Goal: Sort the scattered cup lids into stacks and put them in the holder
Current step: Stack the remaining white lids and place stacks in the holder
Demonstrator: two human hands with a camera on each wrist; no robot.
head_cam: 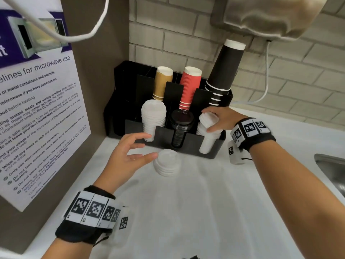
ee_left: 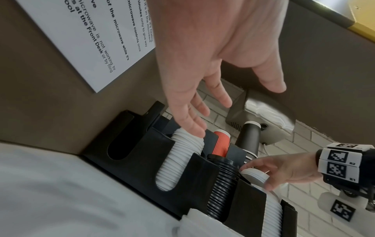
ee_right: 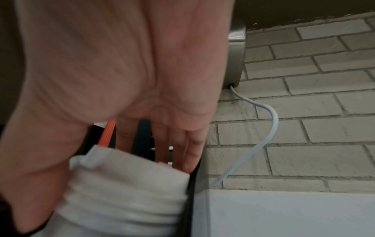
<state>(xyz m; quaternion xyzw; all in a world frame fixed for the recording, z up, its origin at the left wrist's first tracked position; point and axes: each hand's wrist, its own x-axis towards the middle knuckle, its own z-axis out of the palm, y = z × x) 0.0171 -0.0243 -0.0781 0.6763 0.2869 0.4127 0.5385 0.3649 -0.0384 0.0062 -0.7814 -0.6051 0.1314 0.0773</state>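
Three stacks of lids stand in the front slots of the black holder (head_cam: 188, 144): white on the left (head_cam: 153, 116), black in the middle (head_cam: 180, 128), white on the right (head_cam: 207, 135). The right hand (head_cam: 222, 118) grips the top lids of the right stack. The left hand (head_cam: 128, 156), fingers spread and relaxed, touches a small white lid pile (head_cam: 167, 163) lying on the white counter (head_cam: 205, 212) just in front of the holder.

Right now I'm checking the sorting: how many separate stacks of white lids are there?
3. A left white stack and a right white stack in the holder, and a short stack on the counter. Others may be hidden.
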